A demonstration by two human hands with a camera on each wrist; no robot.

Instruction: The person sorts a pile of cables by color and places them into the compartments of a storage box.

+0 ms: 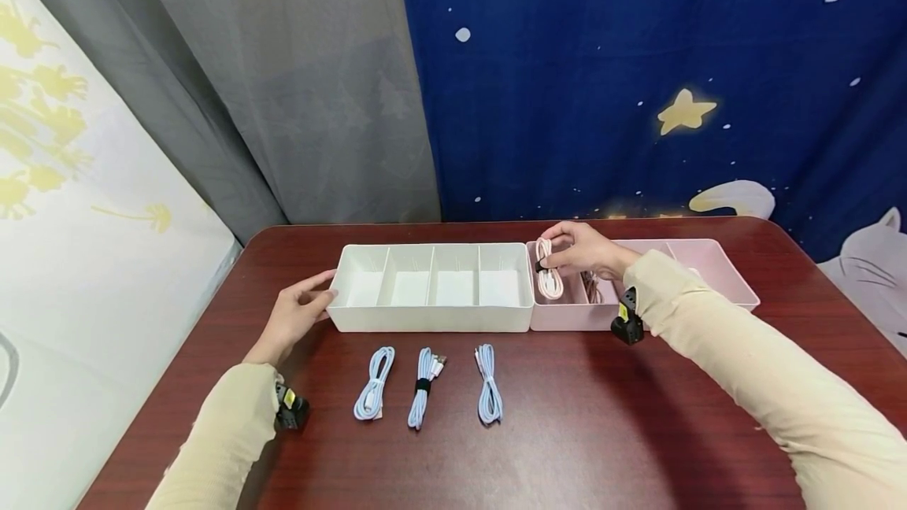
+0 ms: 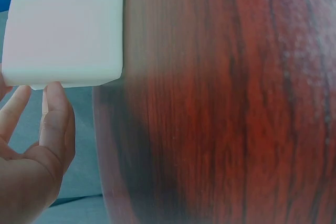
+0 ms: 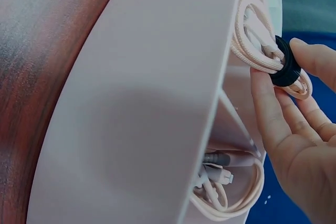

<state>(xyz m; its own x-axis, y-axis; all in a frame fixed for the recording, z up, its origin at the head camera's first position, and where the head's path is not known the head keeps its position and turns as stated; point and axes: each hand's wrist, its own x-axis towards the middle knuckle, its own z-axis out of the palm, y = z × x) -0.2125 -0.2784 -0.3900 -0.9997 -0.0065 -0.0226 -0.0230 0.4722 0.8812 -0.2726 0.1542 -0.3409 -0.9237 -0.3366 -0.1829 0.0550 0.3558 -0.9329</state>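
My right hand [image 1: 584, 249] pinches a coiled pale pink charging cable [image 1: 549, 280] by its black strap [image 3: 286, 62], at the leftmost compartment of the pink divided box [image 1: 574, 318]. Another pink cable [image 3: 252, 203] lies in the neighbouring compartment. At the far left end of the white divided box [image 1: 432, 319], my left hand [image 1: 294, 317] touches the end wall with its fingertips, fingers extended. Three light blue cables lie in front of the white box: a left coil [image 1: 374, 384], a middle one with a black strap [image 1: 421, 388] and a right one [image 1: 488, 384].
Both boxes stand end to end on the dark red wooden table [image 1: 553, 431]. Behind the table hang a grey curtain [image 1: 319, 85] and a blue star-patterned curtain [image 1: 567, 85]. A white panel with yellow prints [image 1: 85, 258] stands at the left.
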